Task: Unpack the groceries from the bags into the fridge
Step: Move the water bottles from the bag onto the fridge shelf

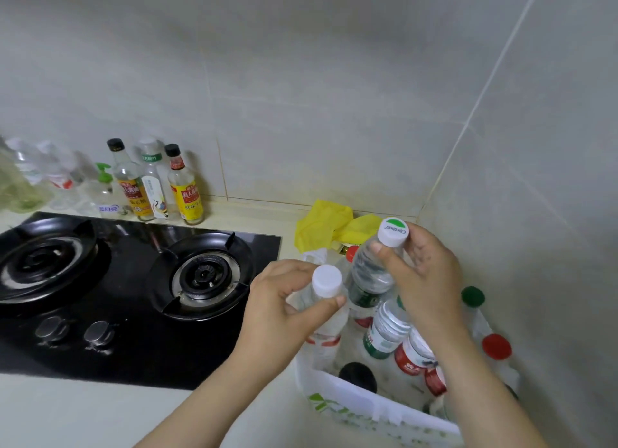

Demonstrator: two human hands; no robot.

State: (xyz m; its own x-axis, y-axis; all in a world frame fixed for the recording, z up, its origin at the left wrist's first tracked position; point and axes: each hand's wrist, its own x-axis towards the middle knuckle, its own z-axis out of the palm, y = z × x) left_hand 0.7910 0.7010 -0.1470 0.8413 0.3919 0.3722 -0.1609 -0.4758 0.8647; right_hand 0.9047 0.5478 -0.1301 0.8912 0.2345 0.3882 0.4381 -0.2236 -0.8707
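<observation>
White-capped bottle [327, 281] gripped at its neck by the left hand [281, 310], green-marked bottle [371, 270] pinched under its cap by the right hand [431, 277], both over the white bag [351, 404] of bottles beneath the hands, black hob [133, 280] left of the left hand.

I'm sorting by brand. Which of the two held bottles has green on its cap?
The raised bottle in the right hand: its white cap bears a green patch. The lower bottle in the left hand has a plain white cap.
</observation>
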